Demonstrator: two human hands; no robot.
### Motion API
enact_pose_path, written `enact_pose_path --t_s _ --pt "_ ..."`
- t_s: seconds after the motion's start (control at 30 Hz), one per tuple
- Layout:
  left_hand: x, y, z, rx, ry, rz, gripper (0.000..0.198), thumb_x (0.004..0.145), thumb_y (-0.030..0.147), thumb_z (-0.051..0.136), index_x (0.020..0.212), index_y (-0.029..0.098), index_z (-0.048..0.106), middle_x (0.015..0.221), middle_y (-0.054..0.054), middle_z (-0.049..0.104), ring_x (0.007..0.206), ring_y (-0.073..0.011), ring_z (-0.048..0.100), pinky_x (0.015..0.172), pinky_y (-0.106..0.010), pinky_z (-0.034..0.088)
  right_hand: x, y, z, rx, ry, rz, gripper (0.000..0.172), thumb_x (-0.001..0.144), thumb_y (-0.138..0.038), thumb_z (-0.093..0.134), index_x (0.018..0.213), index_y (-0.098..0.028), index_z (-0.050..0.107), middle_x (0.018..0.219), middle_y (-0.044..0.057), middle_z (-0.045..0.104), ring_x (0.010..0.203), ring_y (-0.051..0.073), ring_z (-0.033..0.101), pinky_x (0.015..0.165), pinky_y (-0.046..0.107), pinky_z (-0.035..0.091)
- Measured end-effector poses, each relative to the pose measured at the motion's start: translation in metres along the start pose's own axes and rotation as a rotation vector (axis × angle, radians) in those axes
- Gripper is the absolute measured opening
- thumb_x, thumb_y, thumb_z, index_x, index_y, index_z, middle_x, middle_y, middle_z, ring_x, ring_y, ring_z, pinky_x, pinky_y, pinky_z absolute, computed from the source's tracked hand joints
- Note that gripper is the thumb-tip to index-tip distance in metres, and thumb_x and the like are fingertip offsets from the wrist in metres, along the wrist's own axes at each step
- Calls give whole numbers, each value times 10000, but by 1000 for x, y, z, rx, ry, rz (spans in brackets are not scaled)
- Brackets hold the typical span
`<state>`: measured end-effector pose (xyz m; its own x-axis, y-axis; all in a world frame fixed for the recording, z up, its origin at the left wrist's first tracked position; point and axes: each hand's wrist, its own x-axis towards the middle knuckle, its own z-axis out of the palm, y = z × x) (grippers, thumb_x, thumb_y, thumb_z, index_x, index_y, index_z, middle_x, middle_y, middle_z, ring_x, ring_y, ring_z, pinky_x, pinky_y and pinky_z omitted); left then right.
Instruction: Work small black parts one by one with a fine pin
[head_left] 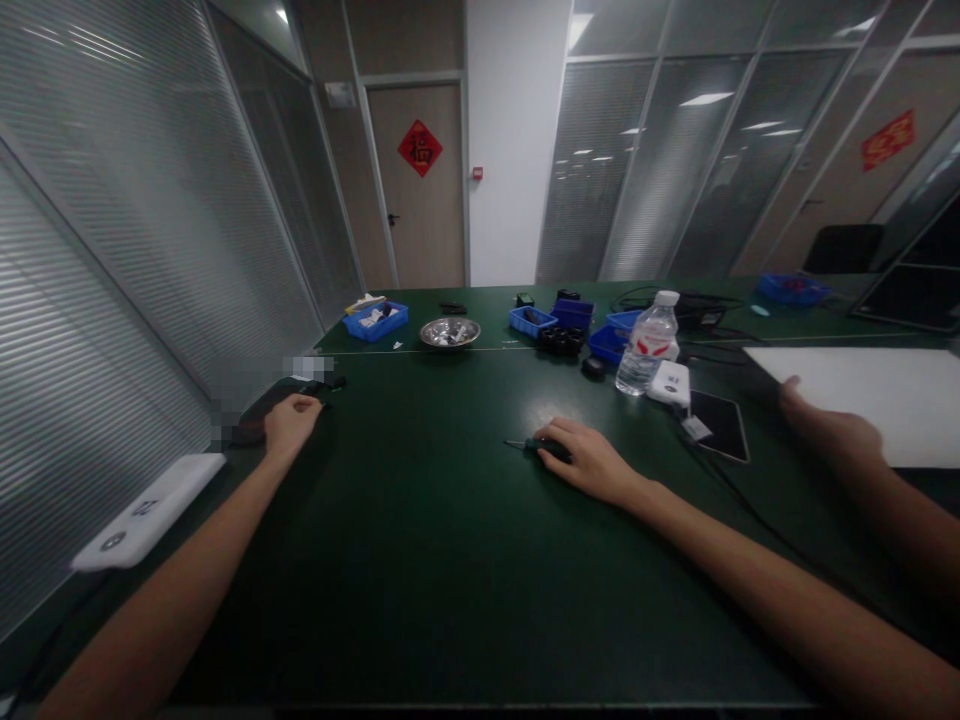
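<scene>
On the dark green table, my right hand [589, 460] rests palm down with its fingers wrapped over the dark handle of a screwdriver [531, 444]. The screwdriver's thin metal shaft points left and lies close to the tabletop. Farther left, near the table's left edge, my left hand [292, 425] is closed in a pinch. A tiny dark tip shows at its fingertips, too small to name. Just beyond that hand lies a small black object [337, 382], and dark items beside the wrist are partly blurred out.
A white power bank [146, 512] with a cable lies along the left edge. Toward the back stand a metal bowl [450, 333], a blue tray [377, 320] and several blue bins. A water bottle [649, 345] and a phone [718, 425] are right; another person's hand [836, 430] holds a white sheet.
</scene>
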<state>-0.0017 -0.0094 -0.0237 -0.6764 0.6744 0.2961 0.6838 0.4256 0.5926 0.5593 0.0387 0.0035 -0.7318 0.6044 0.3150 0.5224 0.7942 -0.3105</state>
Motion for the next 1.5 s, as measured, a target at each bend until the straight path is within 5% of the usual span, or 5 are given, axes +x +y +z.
enact_pose_path --t_s 0.77,1.07,1.27,1.5 --pt "-12 9 -7 233 -22 314 316 929 415 548 960 165 740 1044 -141 734 975 -315 687 841 -364 512 0 1 2 3 5 -4 253 986 -324 541 1196 -219 636 1065 80 664 947 228 636 840 366 509" --pt "-13 11 -8 206 -79 405 383 947 357 497 1168 166 744 1141 -141 736 1065 -322 678 952 -371 481 -1 2 2 0 -4 -10 252 991 -324 538 1205 -223 624 1090 79 654 964 224 628 868 372 509" --pt "-6 5 -7 140 -113 326 368 949 402 519 1129 213 777 1206 -86 745 1135 -305 672 1018 -357 465 -1 1 0 -9 -6 -6 259 995 -337 535 1213 -229 625 1096 81 652 966 229 629 867 371 511" --pt "12 0 -9 44 -218 84 354 842 444 668 1062 204 808 1112 -94 783 1023 -309 722 879 -362 545 -1 0 1 -16 -13 2 251 995 -331 543 1208 -225 625 1102 77 652 974 222 627 873 363 508"
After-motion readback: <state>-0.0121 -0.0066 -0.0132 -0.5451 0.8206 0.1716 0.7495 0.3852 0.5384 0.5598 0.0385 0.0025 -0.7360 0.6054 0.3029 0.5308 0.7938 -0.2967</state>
